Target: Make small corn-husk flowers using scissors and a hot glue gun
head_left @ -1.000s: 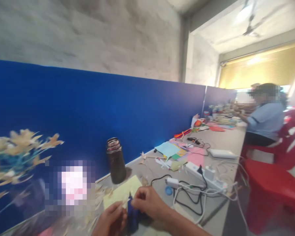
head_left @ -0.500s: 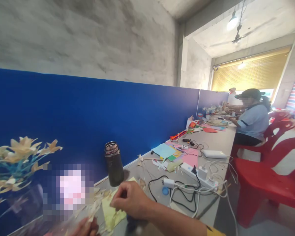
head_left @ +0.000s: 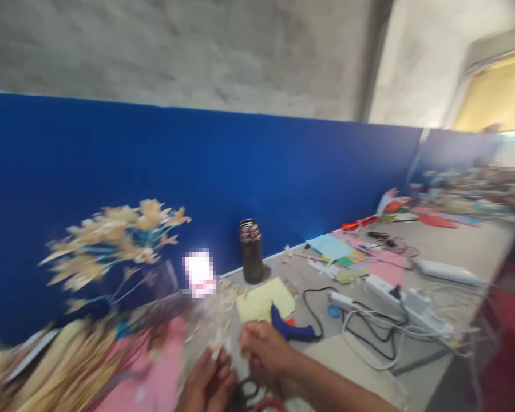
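Observation:
In the head view my left hand (head_left: 209,382) is low in the middle, its fingers pinched on a small pale husk piece (head_left: 216,347) like a petal or bud. My right hand (head_left: 268,350) is just to its right, fingers curled together; whatever is in them is hidden. Beyond the right hand lies a yellow paper sheet (head_left: 251,303), and a blue glue gun (head_left: 296,331) lies beside that hand. Below and between the hands, scissors with a dark and red handle (head_left: 268,404) are partly in view. Scraps of husk (head_left: 225,300) are scattered on the table.
Pale husk flowers on blue stems (head_left: 124,240) stand at left, behind dried husk strips (head_left: 55,366) and a pink sheet (head_left: 163,366). A dark open bottle (head_left: 252,257) stands by the blue partition (head_left: 240,171). To the right are a power strip (head_left: 384,292), tangled cables and coloured papers (head_left: 330,247).
The view has swung left and down, bringing the husk strips and glue gun into sight. My right hand has moved from over the yellow paper to beside my left hand.

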`<state>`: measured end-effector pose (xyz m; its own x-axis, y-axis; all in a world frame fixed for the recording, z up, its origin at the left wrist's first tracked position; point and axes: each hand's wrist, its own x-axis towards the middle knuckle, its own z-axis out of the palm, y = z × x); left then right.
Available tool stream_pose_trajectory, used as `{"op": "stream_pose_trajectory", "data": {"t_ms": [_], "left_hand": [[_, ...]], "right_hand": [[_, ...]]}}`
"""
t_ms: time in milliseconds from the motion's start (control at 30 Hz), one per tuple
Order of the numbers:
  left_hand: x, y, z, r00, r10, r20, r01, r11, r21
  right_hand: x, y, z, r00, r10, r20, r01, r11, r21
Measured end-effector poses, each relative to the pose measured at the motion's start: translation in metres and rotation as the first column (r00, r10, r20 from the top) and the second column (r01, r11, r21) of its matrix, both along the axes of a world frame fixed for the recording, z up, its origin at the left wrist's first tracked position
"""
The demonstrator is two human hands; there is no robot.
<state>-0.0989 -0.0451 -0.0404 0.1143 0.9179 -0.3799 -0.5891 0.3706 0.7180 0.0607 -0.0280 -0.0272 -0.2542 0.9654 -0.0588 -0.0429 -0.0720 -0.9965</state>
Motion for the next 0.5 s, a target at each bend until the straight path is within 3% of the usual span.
{"op": "stream_pose_trajectory", "data": {"t_ms": [33,100,200,500], "left_hand": [[0.002,-0.004,0.001,0.999,0.036,0.034,-0.036,0.999,0.001],[0.006,-0.009,0.002,0.987,0.012,0.162,-0.021,0.998,0.053],[0.011,-0.01,0.002,0.971,-0.029,0.239,0.011,0.997,0.078],[0.014,-0.009,-0.006,0.976,-0.1,0.193,0.075,0.989,0.131]], "right_hand": [[0.0,-0.003,-0.003,1.0,0.002,-0.006,-0.002,1.0,0.013],[0.0,-0.005,-0.008,1.0,0.006,-0.008,-0.005,0.999,0.044],[0.0,-0.006,-0.012,1.0,-0.001,0.005,0.001,0.998,0.07],[0.004,-0.012,-0.001,0.996,-0.01,0.093,-0.006,0.985,0.175]]}}
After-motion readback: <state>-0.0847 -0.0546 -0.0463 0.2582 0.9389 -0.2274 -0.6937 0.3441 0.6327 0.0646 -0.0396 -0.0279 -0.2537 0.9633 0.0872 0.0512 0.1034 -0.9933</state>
